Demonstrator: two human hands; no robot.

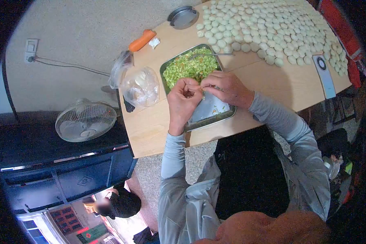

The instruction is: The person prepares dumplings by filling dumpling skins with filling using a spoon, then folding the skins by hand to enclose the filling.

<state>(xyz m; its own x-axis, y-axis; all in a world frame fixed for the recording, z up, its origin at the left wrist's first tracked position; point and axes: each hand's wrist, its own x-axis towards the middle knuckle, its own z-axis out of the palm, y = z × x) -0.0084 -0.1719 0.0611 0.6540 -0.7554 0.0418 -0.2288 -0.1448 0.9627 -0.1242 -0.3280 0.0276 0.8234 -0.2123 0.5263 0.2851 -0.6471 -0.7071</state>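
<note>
Over the near half of a metal tray (pixel 230 115), my left hand (pixel 184 101) and my right hand (pixel 227 88) meet, their fingertips pinched together. Something small and pale shows between the fingertips, mostly hidden by the fingers; I cannot make out what it is. Chopped green filling with orange bits (pixel 187 67) fills the far part of the tray. A thin metal utensil (pixel 223 54) lies across the filling and over the tray's right rim. Scraps of filling stick to the bare tray bottom beside my right hand.
Many round pale dough pieces (pixel 268 30) cover the table's far right. A phone (pixel 324 75) lies at the right edge. Carrot (pixel 142 40), round metal dishes (pixel 183 17) and plastic bags (pixel 140 87) are at the left and back. A fan (pixel 85 121) stands left; another person (pixel 124 202) is farther off.
</note>
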